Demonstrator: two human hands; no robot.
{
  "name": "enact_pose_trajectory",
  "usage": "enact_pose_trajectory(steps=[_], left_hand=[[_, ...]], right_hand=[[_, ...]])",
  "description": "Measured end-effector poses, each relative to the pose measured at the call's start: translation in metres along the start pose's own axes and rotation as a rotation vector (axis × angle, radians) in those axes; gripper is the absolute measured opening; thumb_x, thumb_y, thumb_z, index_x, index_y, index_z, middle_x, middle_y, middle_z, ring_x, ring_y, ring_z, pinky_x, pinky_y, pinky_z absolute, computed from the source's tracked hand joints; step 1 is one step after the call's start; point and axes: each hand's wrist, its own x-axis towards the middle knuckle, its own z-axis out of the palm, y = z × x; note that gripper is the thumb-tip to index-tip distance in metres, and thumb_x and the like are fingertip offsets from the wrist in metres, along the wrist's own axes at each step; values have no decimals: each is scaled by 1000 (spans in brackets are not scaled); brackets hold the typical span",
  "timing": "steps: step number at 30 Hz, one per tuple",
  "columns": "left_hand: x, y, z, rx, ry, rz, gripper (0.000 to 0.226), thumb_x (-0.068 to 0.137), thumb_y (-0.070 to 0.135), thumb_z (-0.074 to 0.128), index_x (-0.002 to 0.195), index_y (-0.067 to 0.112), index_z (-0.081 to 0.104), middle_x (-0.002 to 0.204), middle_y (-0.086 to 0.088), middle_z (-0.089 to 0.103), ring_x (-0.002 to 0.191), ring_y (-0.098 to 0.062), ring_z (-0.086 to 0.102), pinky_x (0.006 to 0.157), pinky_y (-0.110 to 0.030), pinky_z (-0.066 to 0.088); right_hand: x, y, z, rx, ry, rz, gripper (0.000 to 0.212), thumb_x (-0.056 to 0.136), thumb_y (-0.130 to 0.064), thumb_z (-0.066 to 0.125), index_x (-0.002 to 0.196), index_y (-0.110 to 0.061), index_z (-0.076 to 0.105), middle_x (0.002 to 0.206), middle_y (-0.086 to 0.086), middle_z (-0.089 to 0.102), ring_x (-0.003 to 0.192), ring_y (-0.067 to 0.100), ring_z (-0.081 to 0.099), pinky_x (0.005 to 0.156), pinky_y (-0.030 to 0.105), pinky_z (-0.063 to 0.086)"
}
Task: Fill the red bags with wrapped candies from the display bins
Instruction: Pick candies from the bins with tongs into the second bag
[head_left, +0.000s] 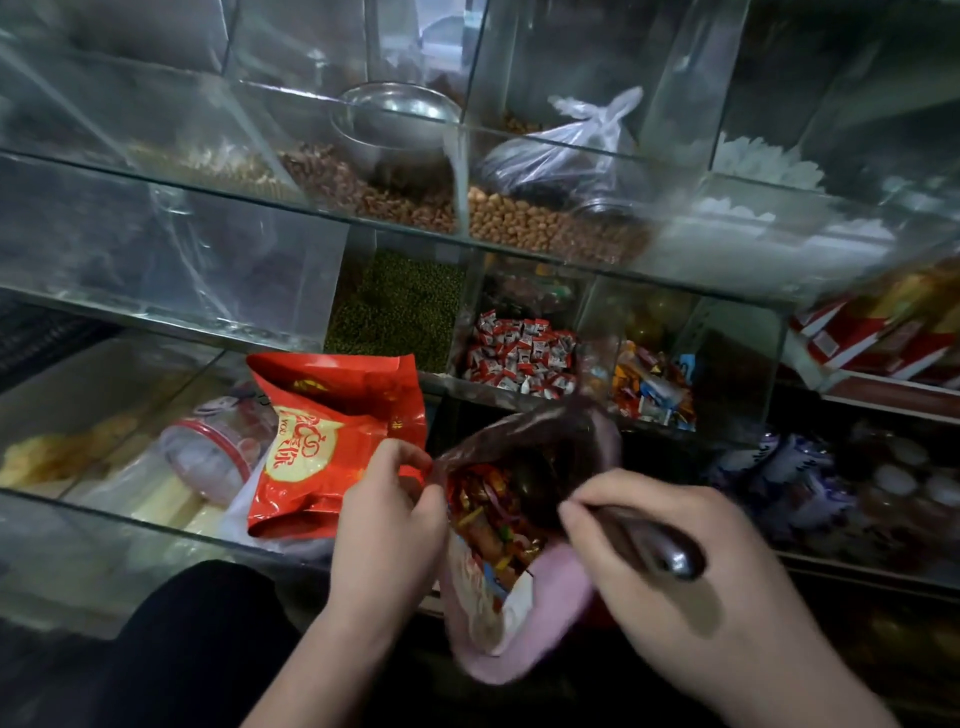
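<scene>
While the glass display bins (732, 358) rise in tiers beyond both sets of fingers, a red bag (322, 447) stands open just left of the left hand (384, 514). That hand's fingers pinch the rim of a second bag (524, 436), which is blurred. The right hand (670, 571) has its fingers curled round a metal scoop (649, 540) dipped into that bag's mouth, above wrapped candies (493, 514).

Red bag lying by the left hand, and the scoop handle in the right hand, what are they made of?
Red bag: likely glossy plastic or foil film; it creases sharply and glints. Scoop handle: probably metal, dark with a bright highlight, though blurred.
</scene>
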Motion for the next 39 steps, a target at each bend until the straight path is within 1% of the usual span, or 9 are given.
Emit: enact_pose_trajectory(steps=[3, 6, 11, 14, 18, 22, 27, 32, 39], left_hand=[[-3, 2, 6, -54, -19, 15, 30, 86, 13, 62, 95, 41, 52, 67, 9, 64, 52, -10, 58, 45, -25, 46], [-3, -1, 9, -69, -15, 24, 31, 89, 16, 62, 100, 42, 52, 68, 5, 64, 54, -12, 59, 49, -39, 50], [-4, -1, 16, -79, -28, 84, 20, 94, 25, 64, 100, 42, 54, 74, 13, 67, 60, -5, 64, 48, -25, 47], [-3, -2, 19, -71, -49, 79, 23, 94, 22, 63, 100, 43, 55, 78, 18, 69, 68, 0, 66, 56, -19, 48], [-1, -3, 15, -25, -20, 97, 24, 93, 21, 64, 102, 41, 56, 83, 21, 66, 68, -1, 64, 53, -14, 45], [1, -3, 10, -49, 15, 100, 18, 95, 25, 62, 103, 39, 56, 86, 20, 66, 67, -6, 65, 55, -35, 54], [-3, -2, 16, -35, -17, 99, 23, 95, 23, 61, 106, 42, 54, 92, 25, 66, 74, 1, 65, 59, -30, 56], [1, -6, 12, -60, 13, 97, 20, 95, 23, 61, 103, 41, 56, 94, 29, 65, 77, 3, 65, 55, -17, 51], [2, -9, 8, -61, 10, 94, 20, 95, 22, 62, 106, 38, 57, 97, 27, 64, 79, 4, 65, 62, -26, 56]], right_hand=[[11, 12, 31, -173, -97, -53, 20, 98, -55, 54, 98, -37, 64, 84, -16, 70, 81, 7, 67, 71, 31, 54], [13, 23, 40, -117, -152, -14, 28, 97, -54, 55, 86, -30, 66, 73, -12, 68, 70, 8, 65, 63, 31, 52], [21, 28, 41, 256, 47, 163, 28, 85, -59, 59, 83, -35, 75, 70, -15, 72, 67, 2, 68, 57, 24, 51], [27, 26, 58, 358, 95, 275, 17, 94, -44, 68, 79, -38, 75, 63, -14, 71, 57, 2, 67, 54, 22, 50], [21, 20, 63, 148, 27, 208, 13, 93, -47, 66, 88, -38, 72, 76, -25, 72, 74, -5, 66, 65, 19, 52], [13, 15, 31, -125, -139, 62, 34, 84, -69, 46, 90, -43, 67, 75, -28, 68, 69, -3, 65, 51, 16, 48], [29, 16, 44, 235, -9, 307, 38, 93, -51, 64, 76, -17, 69, 60, 1, 65, 53, 13, 61, 59, 37, 51], [26, 31, 43, 519, 127, 489, 18, 90, -50, 69, 80, -36, 75, 46, 9, 64, 33, 20, 59, 34, 18, 41], [26, 40, 51, 642, 256, 593, 26, 93, -52, 66, 74, -38, 76, 47, 11, 64, 34, 19, 58, 37, 21, 39]])
